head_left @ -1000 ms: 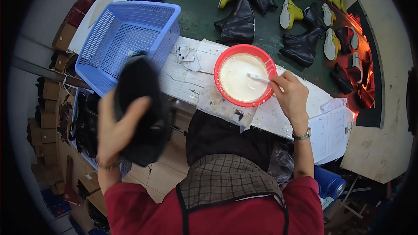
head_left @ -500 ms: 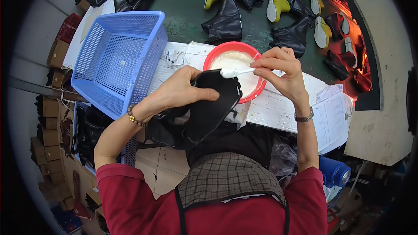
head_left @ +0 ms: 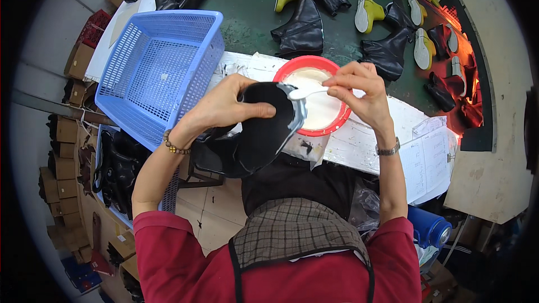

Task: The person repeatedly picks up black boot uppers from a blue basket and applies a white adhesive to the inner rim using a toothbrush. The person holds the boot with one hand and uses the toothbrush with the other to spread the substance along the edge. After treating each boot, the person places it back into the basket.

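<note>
My left hand (head_left: 238, 104) grips a black boot upper (head_left: 268, 129), thumb laid over its dark inner face. A wet whitish coat runs along the upper's right edge. Between the fingertips of my right hand (head_left: 362, 92) is a slim white brush (head_left: 307, 92), toothbrush-like in shape, its head touching that coated edge. Its bristles cannot be made out. Just beyond and beneath the brush stands a red tub (head_left: 284, 67) holding creamy white liquid (head_left: 323, 109), probably glue.
A blue plastic basket (head_left: 216, 33) stands left of my arm, above another crate with black boot uppers (head_left: 120, 163). Black boots (head_left: 300, 28) and yellow-green boots (head_left: 368, 11) lie on the green table (head_left: 247, 0), some by a glowing orange heater. Papers (head_left: 424, 163) lie right; another person's fingers show at the top edge.
The brush has moved along the upper's edge, leaving a longer wet whitish band there. The thick white blob on its head has gone. My left hand has tilted the upper slightly.
</note>
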Demonstrator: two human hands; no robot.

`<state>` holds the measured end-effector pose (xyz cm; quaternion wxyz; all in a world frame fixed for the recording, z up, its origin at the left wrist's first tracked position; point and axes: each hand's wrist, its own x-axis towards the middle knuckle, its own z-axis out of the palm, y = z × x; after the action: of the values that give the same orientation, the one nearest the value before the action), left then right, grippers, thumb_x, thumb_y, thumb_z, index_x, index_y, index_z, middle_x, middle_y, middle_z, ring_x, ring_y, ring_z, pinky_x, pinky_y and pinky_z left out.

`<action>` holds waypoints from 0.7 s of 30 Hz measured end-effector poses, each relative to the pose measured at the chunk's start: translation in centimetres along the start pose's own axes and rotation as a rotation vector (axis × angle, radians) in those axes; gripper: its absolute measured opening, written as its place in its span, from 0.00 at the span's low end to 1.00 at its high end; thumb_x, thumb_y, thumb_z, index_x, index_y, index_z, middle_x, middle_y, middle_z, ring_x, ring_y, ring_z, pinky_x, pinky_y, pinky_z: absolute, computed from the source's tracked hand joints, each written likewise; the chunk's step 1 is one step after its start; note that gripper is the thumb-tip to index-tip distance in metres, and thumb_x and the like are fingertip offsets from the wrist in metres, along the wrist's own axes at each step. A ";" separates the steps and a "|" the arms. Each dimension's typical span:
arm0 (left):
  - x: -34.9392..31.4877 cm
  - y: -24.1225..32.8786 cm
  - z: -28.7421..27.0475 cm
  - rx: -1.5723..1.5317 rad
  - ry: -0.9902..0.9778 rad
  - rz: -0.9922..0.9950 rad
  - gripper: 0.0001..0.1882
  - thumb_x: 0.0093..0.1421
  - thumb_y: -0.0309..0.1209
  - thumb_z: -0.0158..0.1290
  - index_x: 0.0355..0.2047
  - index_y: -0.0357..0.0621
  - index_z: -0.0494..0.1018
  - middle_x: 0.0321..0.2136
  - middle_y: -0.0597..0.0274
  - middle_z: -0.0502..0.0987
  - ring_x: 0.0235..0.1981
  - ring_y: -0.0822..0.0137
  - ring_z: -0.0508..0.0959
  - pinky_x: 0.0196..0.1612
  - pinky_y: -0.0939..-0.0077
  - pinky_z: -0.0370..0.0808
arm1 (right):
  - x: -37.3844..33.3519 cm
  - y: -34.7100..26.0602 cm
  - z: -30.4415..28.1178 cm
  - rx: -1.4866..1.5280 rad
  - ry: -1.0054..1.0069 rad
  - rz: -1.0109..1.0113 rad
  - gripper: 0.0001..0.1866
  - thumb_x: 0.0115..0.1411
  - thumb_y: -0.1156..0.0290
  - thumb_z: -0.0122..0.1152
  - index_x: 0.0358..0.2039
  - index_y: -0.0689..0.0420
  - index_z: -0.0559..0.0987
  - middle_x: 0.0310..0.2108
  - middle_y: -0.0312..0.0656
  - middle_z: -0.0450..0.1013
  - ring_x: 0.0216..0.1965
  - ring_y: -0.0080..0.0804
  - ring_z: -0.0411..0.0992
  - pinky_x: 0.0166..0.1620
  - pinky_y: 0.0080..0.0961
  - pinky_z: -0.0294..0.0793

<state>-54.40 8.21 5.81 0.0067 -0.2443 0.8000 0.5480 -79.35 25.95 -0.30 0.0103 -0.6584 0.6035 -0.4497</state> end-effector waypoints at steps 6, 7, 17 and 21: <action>1.4 -2.5 0.5 0.168 0.212 0.075 0.13 0.60 0.30 0.62 0.41 0.32 0.82 0.30 0.60 0.85 0.31 0.74 0.80 0.38 0.73 0.77 | 2.9 0.7 2.4 0.207 0.017 0.165 0.10 0.54 0.68 0.76 0.37 0.54 0.87 0.32 0.33 0.76 0.32 0.23 0.71 0.37 0.23 0.67; 2.3 -3.3 0.2 0.252 0.348 0.096 0.14 0.62 0.29 0.57 0.43 0.30 0.80 0.31 0.57 0.85 0.34 0.70 0.81 0.42 0.69 0.77 | 3.1 0.5 2.9 0.236 0.023 0.240 0.12 0.54 0.69 0.76 0.39 0.56 0.87 0.33 0.34 0.76 0.33 0.21 0.71 0.37 0.21 0.69; 8.1 -9.7 -4.4 -0.198 0.695 -0.104 0.34 0.70 0.39 0.47 0.69 0.31 0.56 0.67 0.42 0.63 0.69 0.54 0.63 0.69 0.65 0.59 | 0.5 -7.5 17.9 0.525 -0.073 0.413 0.26 0.52 0.64 0.78 0.46 0.65 0.80 0.39 0.53 0.81 0.37 0.45 0.81 0.39 0.35 0.77; 5.0 -9.9 -5.1 -0.321 0.440 -0.034 0.38 0.71 0.41 0.49 0.73 0.36 0.49 0.65 0.46 0.67 0.67 0.54 0.65 0.68 0.68 0.60 | 1.0 -7.2 17.0 0.507 0.006 0.317 0.14 0.56 0.76 0.68 0.43 0.64 0.82 0.32 0.57 0.78 0.31 0.55 0.78 0.34 0.36 0.75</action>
<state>-53.54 -0.96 -2.14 -0.1970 -0.3687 0.6811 0.6011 -63.57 18.08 -5.80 0.2425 -0.5310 0.5673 -0.5808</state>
